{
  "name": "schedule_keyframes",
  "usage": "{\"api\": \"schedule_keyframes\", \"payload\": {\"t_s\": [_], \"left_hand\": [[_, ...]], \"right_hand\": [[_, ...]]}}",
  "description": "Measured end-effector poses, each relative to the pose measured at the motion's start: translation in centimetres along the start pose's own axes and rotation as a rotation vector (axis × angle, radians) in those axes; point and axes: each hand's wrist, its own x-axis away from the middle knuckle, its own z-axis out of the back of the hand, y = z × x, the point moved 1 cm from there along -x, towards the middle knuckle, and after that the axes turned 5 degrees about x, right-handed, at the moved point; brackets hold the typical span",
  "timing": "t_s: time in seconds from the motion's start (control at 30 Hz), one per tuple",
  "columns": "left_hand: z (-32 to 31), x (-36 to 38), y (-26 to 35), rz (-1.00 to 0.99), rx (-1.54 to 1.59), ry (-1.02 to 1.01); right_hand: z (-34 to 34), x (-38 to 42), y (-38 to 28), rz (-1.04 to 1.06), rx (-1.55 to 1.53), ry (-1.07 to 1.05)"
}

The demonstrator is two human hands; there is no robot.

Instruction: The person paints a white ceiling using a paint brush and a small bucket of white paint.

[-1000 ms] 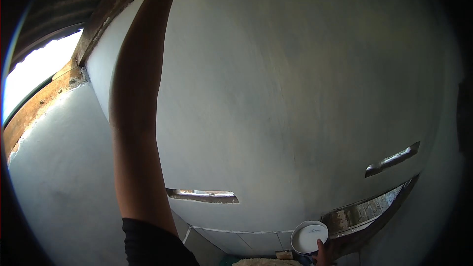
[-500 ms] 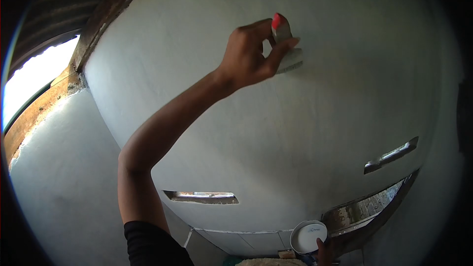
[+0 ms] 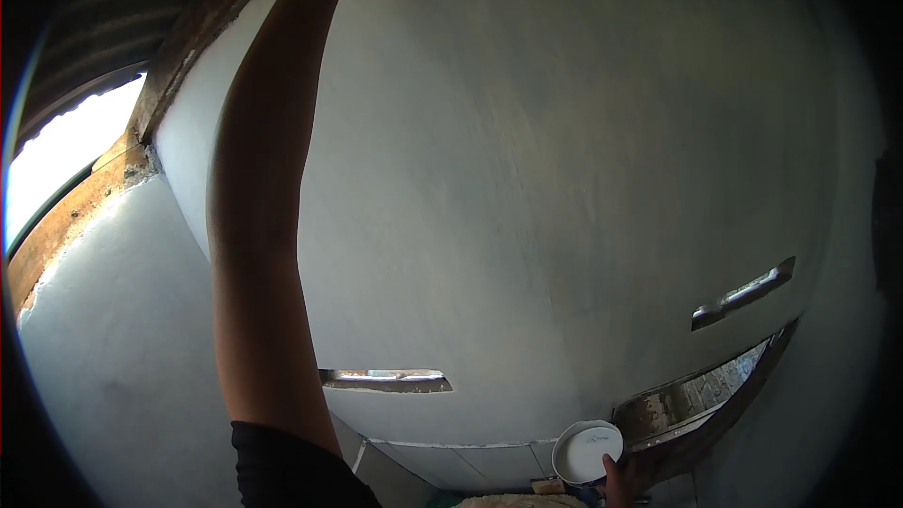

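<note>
My left arm reaches up from the bottom left, past the top edge; my left hand is out of view, so what it holds is hidden. Low on the right, my right hand (image 3: pixel 616 482) grips the rim of a round white container (image 3: pixel 585 452), thumb over the edge and other fingers mostly hidden. Small lettering shows on the container's pale inner face. Behind both stands a large grey-white wall (image 3: pixel 527 188) with faint streaks.
Narrow slots pierce the wall at lower left (image 3: pixel 386 380) and right (image 3: pixel 743 294). A larger opening (image 3: pixel 691 404) lies beside the container. A wooden beam (image 3: pixel 179 66) and corrugated roofing (image 3: pixel 85 0) fill the upper left, above a bright gap.
My left hand, earlier mid-wall pinching a flat scraper-like tool with a red spot beside the fingers, has moved up and out of view. My right hand and the container have barely moved.
</note>
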Motion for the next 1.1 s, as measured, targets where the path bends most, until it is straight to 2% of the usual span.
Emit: {"api": "schedule_keyframes", "payload": {"t_s": [0.07,0.13,0.2,0.33,0.4,0.43,0.47,0.53,0.6,0.63,0.67,0.7,0.73,0.77,0.8,0.83,0.87,0.9,0.97,1.0,1.03,1.07,1.1], "left_hand": [[-0.3,2.5,3.0,0.039,0.11,-0.07],[-0.5,5.0,6.3,-0.198,0.228,-0.027],[-0.6,8.5,10.1,-0.261,0.214,0.013],[2.0,14.2,19.1,-0.107,0.586,-0.225],[3.6,15.4,21.2,0.158,0.765,-0.516],[3.4,15.9,20.7,0.221,0.796,-0.616],[3.1,15.6,19.7,0.223,0.796,-0.616],[2.2,14.4,15.6,0.303,0.749,-0.371],[3.2,11.9,10.3,0.441,0.649,-0.323],[3.3,10.8,7.5,0.506,0.617,-0.222],[3.1,9.8,3.1,0.402,0.542,-0.112],[4.1,7.7,1.2,0.422,0.501,-0.074],[4.5,7.4,-2.4,0.316,0.379,-0.006],[5.2,6.0,-2.9,0.282,0.332,0.116],[5.7,5.4,-4.7,0.356,0.258,0.116],[5.9,5.3,-7.7,0.264,0.128,0.098],[6.3,5.0,-8.3,0.171,-0.003,0.08],[6.1,5.9,-8.5,0.176,-0.004,0.078],[6.0,6.7,-4.6,0.063,-0.025,0.021],[5.0,7.8,-3.9,-0.193,0.131,0.133],[5.0,10.1,-2.8,-0.131,-0.108,0.084],[4.9,11.4,0.6,-0.115,0.118,0.063],[5.6,12.7,4.2,-0.165,0.162,0.018]], "right_hand": [[0.0,0.0,-0.2,0.006,-0.012,0.01],[0.2,0.6,-1.2,0.084,0.009,-0.027],[0.2,0.6,-0.7,0.066,-0.017,-0.011],[0.2,-0.5,1.2,0.004,-0.088,0.041],[0.3,-0.9,1.9,-0.024,-0.119,0.068],[0.2,-0.9,2.0,-0.037,-0.137,0.081],[0.3,0.5,0.2,-0.039,-0.135,0.081],[0.2,4.8,-5.5,-0.024,-0.073,-0.037],[0.0,5.5,-6.0,-0.042,-0.068,-0.015],[0.0,5.6,-6.1,-0.062,-0.066,0.007],[0.0,4.2,-4.4,-0.062,-0.063,0.009],[0.1,2.0,-1.6,-0.083,-0.085,0.058],[0.0,0.7,0.2,-0.106,-0.111,0.106],[0.0,0.8,0.5,-0.11,-0.11,0.107],[0.0,1.2,0.2,-0.119,-0.125,0.104],[0.0,1.5,0.0,-0.126,-0.139,0.103],[0.1,1.2,0.4,-0.127,-0.137,0.106],[0.2,0.7,1.2,-0.113,-0.152,0.108],[0.5,0.3,2.0,-0.099,-0.167,0.101],[0.4,0.1,2.1,-0.104,-0.156,0.102],[0.3,-0.1,2.3,-0.108,-0.145,0.105],[0.3,-0.9,2.8,-0.107,-0.147,0.097],[0.2,-1.9,3.5,-0.119,-0.167,0.094]]}}
